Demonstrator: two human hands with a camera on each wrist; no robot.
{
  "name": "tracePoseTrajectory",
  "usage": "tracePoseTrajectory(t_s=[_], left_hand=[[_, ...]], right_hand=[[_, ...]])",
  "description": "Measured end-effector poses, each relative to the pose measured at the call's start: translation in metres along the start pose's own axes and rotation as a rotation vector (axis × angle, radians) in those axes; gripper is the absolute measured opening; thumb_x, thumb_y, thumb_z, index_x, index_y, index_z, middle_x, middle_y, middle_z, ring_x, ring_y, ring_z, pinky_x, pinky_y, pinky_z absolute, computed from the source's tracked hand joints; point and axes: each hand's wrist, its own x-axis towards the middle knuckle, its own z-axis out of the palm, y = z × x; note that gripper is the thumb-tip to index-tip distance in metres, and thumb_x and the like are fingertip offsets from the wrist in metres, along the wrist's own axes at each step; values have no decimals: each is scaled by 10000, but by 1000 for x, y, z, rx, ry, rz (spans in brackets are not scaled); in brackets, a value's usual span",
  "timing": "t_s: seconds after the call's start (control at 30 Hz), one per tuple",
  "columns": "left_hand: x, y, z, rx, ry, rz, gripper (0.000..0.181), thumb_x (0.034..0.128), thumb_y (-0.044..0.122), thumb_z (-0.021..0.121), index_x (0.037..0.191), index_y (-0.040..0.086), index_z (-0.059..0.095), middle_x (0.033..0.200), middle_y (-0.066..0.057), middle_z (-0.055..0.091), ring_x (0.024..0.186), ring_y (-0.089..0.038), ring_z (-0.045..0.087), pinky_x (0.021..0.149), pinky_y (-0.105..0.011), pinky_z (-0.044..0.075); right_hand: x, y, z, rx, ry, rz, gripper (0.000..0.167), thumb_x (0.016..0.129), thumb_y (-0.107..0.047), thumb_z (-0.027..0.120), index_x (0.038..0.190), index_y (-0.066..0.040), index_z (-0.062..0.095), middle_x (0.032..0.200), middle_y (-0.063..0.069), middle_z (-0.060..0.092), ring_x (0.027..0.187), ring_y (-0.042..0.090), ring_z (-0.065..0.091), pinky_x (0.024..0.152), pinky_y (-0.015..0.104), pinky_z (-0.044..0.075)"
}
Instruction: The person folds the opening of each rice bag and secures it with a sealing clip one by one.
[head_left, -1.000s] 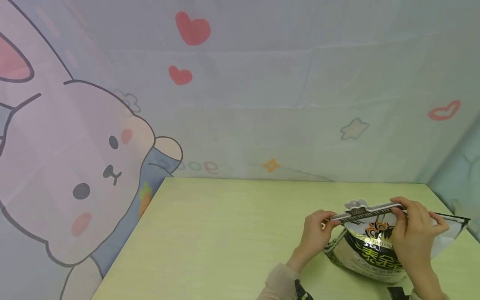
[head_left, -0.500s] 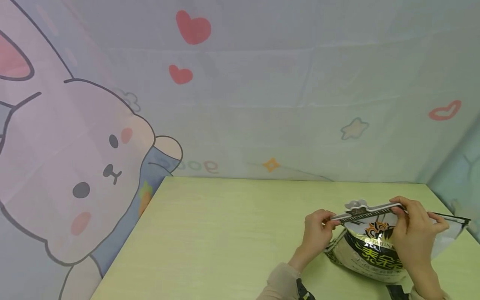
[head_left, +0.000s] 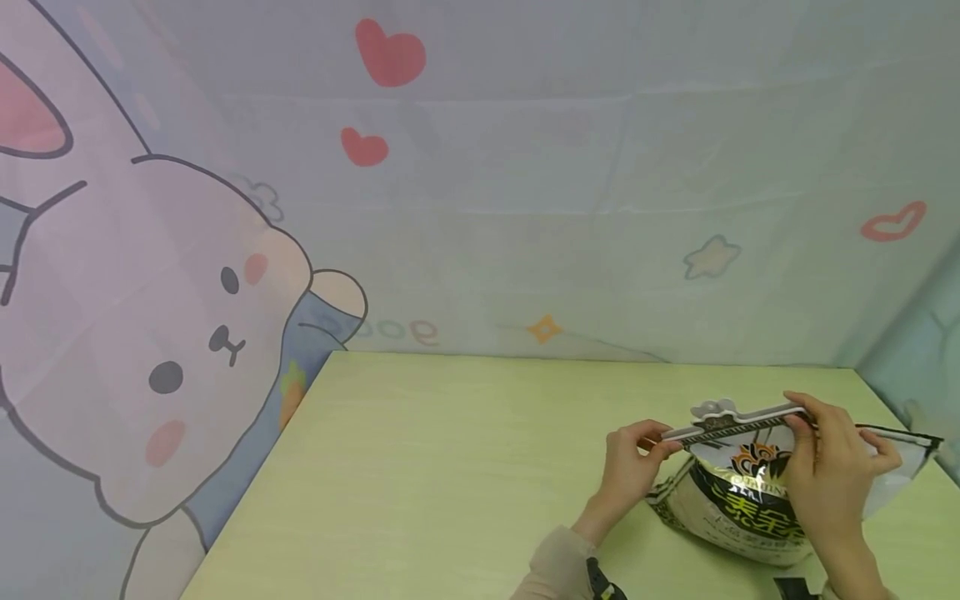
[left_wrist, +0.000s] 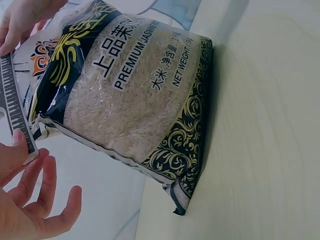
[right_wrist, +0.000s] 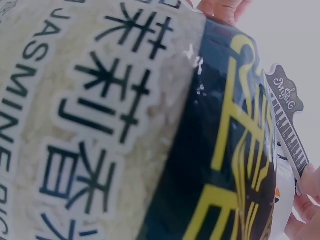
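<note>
A clear, black-and-gold bag of jasmine rice sits at the table's right side, its top drawn up. Across that top lies a long bag clip with a piano-key pattern; the right wrist view shows "Music" on its raised tab. My left hand pinches the clip's left end between thumb and index finger, the other fingers loosely bent in the left wrist view. My right hand pinches the clip farther right, thumb in front, and covers part of the bag. Whether the clip is fully closed I cannot tell.
The pale yellow-green table stretches left of the bag. A printed cloth with a rabbit and hearts hangs behind it. The bag's unclipped top corner sticks out near the table's right edge.
The head view has shifted very slightly. Both hands keep their hold on the clip, and the rice bag stays in place.
</note>
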Motion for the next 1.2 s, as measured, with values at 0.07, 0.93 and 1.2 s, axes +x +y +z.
tracePoseTrajectory(t_s=[0.07,0.93,1.2], left_hand=[[0,0,-1,-16,-1,-13,198,824,240,605,911,77,678,754,-71,661,620,7,560,478,-66,404],[-19,37,-23,-58,3,8,246,868,75,540,1084,-13,619,859,-163,690,650,-217,660,462,-56,378],[-22,39,-27,-65,7,29,259,871,62,535,1101,-36,602,867,-180,684,647,-233,657,508,-55,411]], right_hand=[[0,0,0,9,4,-6,162,835,48,533,973,96,602,767,256,543,870,-217,308,917,319,60],[-12,-8,0,19,42,19,327,847,-43,479,1153,40,557,1057,326,562,1127,61,456,906,325,78],[-17,-7,3,30,52,9,364,867,-121,480,1207,-3,533,1121,309,548,1119,125,448,879,267,63]])
